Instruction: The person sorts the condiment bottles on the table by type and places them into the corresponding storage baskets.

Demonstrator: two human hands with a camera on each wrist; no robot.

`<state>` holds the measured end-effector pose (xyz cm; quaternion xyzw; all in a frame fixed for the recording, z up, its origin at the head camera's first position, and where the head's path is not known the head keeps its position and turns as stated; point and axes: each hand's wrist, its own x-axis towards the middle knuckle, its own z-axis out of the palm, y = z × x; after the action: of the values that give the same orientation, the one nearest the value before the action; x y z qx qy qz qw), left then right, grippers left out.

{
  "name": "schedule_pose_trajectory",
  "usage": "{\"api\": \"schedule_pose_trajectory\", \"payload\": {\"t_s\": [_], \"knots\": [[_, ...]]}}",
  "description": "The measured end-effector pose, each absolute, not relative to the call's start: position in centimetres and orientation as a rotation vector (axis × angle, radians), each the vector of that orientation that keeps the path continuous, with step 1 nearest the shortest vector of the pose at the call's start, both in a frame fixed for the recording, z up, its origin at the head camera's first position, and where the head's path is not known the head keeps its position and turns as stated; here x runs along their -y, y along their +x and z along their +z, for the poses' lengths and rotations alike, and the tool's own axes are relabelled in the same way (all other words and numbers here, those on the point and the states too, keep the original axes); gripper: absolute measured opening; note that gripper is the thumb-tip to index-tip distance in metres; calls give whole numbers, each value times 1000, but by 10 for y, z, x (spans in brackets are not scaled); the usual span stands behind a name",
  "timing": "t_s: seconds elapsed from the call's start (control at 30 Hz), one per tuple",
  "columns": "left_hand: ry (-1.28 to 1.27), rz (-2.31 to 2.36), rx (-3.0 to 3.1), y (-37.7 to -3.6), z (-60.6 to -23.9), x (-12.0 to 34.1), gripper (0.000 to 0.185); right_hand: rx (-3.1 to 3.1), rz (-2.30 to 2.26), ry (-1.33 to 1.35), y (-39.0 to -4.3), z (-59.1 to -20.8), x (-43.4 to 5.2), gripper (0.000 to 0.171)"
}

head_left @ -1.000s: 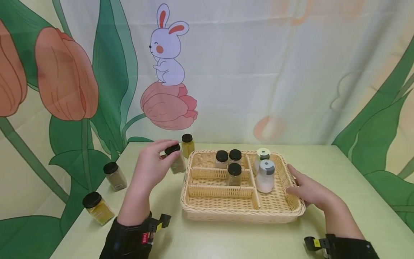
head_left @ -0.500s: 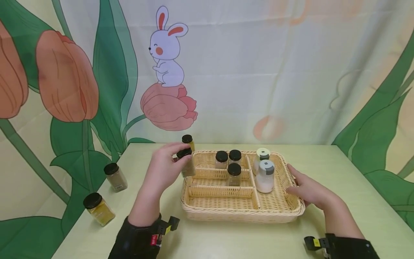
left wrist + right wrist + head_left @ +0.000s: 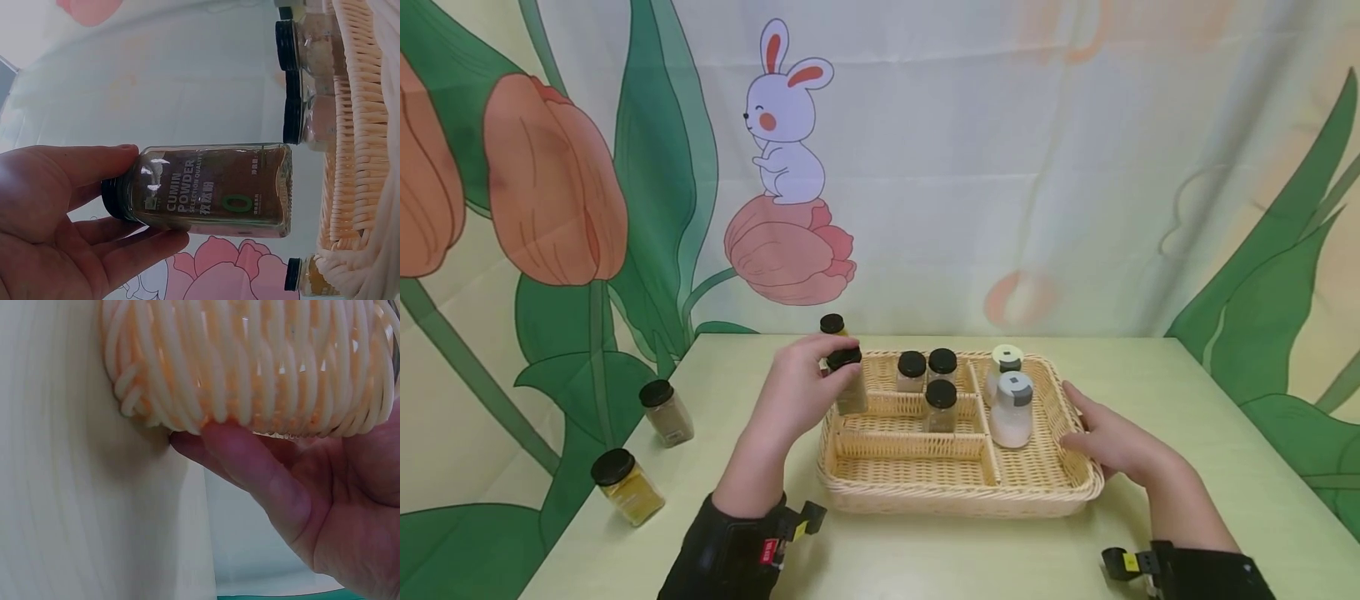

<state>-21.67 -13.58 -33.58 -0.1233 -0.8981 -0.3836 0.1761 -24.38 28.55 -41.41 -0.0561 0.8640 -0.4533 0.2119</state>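
- Dial: twelve o'clock points away from the person, toward the printed curtain.
- Left hand: thumb and fingers drawn narrow, pinching the black lid of the cumin powder jar.
- The jar's position: between three and four o'clock of that hand, hanging lid up, glass body below the fingertips — at the ten o'clock side of the basket, a gap showing between jar and weave from the left wrist.
- Right hand: gripping the basket at three o'clock, fingertips against the outer weave.
- Basket compartments: two small black-lidded jars in the rear one, between eleven and twelve o'clock; a middle jar nearer the centre; two pale-lidded jars on the right, at one and two.
- Table: a grey-brown jar at nine o'clock of the left hand, a yellow jar at eight — and another yellow-filled jar, partly hidden from the head, at one.
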Motion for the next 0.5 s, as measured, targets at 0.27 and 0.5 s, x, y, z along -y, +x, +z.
{"api": "schedule_pose_trajectory", "payload": {"t_s": [0.27, 0.5], "knots": [[-365, -1024, 2621, -223, -334, 128, 40, -2400, -1263, -174, -243, -414, -287, 94], [-377, -985, 2698, -227, -332, 122, 42, -2400, -1264, -156, -243, -415, -286, 94]]}}
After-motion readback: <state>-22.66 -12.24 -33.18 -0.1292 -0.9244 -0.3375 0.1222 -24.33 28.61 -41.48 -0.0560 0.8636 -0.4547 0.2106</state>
